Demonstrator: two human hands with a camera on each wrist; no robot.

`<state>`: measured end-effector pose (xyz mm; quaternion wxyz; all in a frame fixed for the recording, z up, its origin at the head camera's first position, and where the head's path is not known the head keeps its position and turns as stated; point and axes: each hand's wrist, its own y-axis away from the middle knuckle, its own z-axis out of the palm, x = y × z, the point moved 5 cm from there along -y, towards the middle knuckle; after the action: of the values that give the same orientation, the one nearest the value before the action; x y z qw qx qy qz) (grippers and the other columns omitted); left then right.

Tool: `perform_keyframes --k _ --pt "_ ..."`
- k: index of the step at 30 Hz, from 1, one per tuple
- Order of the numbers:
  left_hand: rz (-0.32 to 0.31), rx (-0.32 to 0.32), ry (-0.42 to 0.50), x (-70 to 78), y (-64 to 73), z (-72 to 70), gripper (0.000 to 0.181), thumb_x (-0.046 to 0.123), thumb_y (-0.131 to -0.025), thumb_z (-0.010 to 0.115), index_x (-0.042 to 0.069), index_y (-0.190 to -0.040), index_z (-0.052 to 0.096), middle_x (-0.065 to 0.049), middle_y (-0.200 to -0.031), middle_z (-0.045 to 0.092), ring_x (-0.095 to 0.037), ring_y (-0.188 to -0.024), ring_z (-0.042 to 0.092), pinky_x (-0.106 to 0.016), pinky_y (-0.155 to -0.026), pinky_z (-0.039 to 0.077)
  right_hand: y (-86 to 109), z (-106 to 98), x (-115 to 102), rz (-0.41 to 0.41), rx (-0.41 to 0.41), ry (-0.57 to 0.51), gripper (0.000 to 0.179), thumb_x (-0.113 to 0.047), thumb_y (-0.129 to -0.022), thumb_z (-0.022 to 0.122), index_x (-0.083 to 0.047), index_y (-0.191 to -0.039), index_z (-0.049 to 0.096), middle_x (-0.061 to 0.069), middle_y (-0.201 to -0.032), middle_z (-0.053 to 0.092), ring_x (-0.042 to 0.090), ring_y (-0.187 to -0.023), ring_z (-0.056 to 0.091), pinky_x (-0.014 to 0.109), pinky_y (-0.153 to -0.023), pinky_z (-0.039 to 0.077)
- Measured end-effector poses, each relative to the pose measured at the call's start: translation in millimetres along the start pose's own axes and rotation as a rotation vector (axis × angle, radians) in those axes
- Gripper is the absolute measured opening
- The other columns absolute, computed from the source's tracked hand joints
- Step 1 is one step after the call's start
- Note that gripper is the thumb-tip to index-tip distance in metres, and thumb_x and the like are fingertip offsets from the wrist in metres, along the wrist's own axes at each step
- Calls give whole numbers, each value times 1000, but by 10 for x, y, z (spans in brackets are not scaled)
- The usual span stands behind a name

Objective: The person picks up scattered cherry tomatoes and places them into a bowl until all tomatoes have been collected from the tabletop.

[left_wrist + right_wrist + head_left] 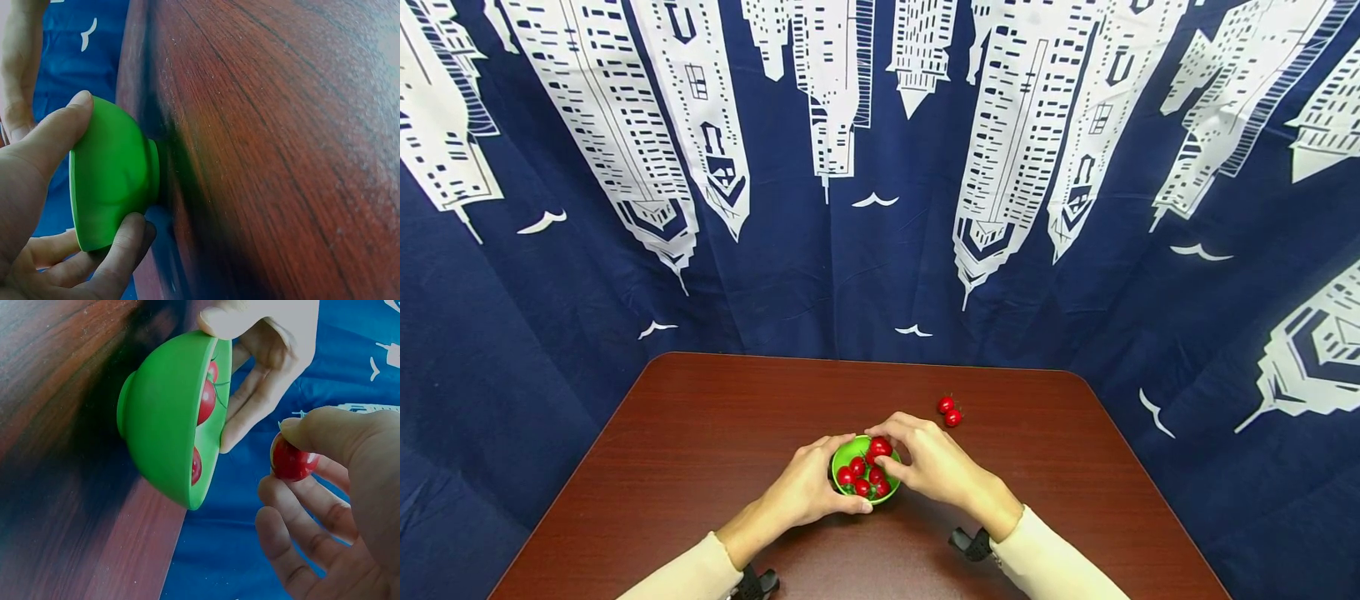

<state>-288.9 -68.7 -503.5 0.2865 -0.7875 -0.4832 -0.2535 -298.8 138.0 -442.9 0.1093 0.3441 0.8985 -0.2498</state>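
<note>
A small green bowl (844, 455) stands on the table with several red cherry tomatoes (862, 487) inside. My left hand (808, 485) grips the bowl from its left, thumb at the near rim. In the left wrist view, fingers curl round the far wall of the bowl (112, 169). Over the bowl's right side, my right hand (936, 462) pinches one cherry tomato (294, 459) between thumb and fingers. The right wrist view shows that tomato apart from the bowl's rim, its green stem by the thumb.
Two more cherry tomatoes (949, 411) lie side by side on the brown wooden table (730, 417), beyond my right hand. A dark blue curtain (790, 283) with white building shapes hangs behind the table's far edge.
</note>
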Motion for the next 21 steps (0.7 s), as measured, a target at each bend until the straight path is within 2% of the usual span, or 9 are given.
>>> perform_keyframes --k 2,5,14,21 --pt "3 2 -2 2 -4 0 107 45 -75 112 0 -160 65 -15 -149 77 -28 -126 77 -47 -106 68 -2 0 -4 0 4 14 43 -16 -101 91 -10 -142 80 -1 -130 82 19 -109 81 39 -99 71" --pt "3 3 -5 3 -10 -1 107 45 -75 112 -1 -159 65 -17 -150 77 -30 -128 77 -50 -107 68 -5 -5 -2 -5 20 43 48 -19 -99 93 -12 -144 80 0 -138 80 19 -126 80 43 -112 68" --pt "-3 -6 12 5 -7 -3 107 46 -74 112 0 -159 65 -16 -148 77 -31 -128 77 -53 -108 68 0 -20 -1 -15 53 76 49 -27 -100 93 -20 -147 78 -3 -140 78 18 -131 77 44 -115 66" --pt "-12 -6 15 8 -1 -10 108 45 -74 112 -1 -159 64 -17 -149 77 -34 -132 76 -56 -112 67 9 -26 36 -8 75 84 47 -26 -100 93 -19 -145 79 -3 -140 78 18 -132 77 45 -113 67"
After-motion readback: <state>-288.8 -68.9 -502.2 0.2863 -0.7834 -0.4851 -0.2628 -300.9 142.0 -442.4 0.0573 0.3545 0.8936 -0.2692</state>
